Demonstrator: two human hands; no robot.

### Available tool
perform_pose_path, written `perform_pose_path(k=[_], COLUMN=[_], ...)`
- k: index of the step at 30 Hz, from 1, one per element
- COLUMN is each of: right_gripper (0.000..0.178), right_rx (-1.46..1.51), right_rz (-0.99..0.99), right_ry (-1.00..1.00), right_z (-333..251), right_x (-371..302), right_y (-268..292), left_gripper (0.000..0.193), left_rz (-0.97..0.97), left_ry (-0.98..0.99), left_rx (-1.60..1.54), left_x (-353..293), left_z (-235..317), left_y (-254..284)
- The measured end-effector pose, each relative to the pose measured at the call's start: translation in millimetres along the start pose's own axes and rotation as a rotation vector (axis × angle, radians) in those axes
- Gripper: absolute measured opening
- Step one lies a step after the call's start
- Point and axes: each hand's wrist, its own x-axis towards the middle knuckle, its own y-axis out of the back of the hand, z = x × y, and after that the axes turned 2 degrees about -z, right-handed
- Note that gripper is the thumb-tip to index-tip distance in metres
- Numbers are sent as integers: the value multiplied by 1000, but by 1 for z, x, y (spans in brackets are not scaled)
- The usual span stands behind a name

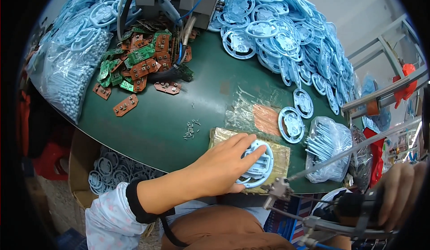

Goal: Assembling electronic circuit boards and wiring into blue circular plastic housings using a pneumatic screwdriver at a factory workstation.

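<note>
Currently the left hand (224, 165) lies flat over a light-blue round plastic part (259, 162), fingers (251, 153) spread and laid across its top, palm down: a pin-down, not a pinch. The part sits on a yellowish taped pad (277, 153) at the near edge of the green table (156, 120), probably a fixed work spot that keeps it from sliding.

The right hand (398, 200), at the near right, is curled around the dark grip of a hanging power driver (358, 209); fingers wrapped closed on it, tip not visible. The tool is kept off the table, likely so it drops straight onto the part.

Small screws (191, 130) are scattered just left of the pad, within reach. Circuit boards (139, 66) are piled far left, blue rings (286, 39) heaped far right, bagged blue sticks (329, 147) right of the pad. A carton of more rings (112, 169) sits below the table edge on the left.
</note>
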Motion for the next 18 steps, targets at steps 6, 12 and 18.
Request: perform_pose_path(k=[6, 12, 18], right_gripper=[65, 65, 45], right_rx=[-34, -237, -156], right_rz=[-85, -28, 59], right_ry=[-229, -466, -11], right_z=[10, 11, 43], right_x=[-10, -13, -18], right_y=[-23, -30, -27], left_gripper=[89, 89, 88], left_rz=[-26, -18, -11], left_ry=[-14, 16, -14], left_rx=[-20, -5, -8], left_x=[6, 2, 8], left_z=[2, 2, 1], left_y=[0, 1, -2])
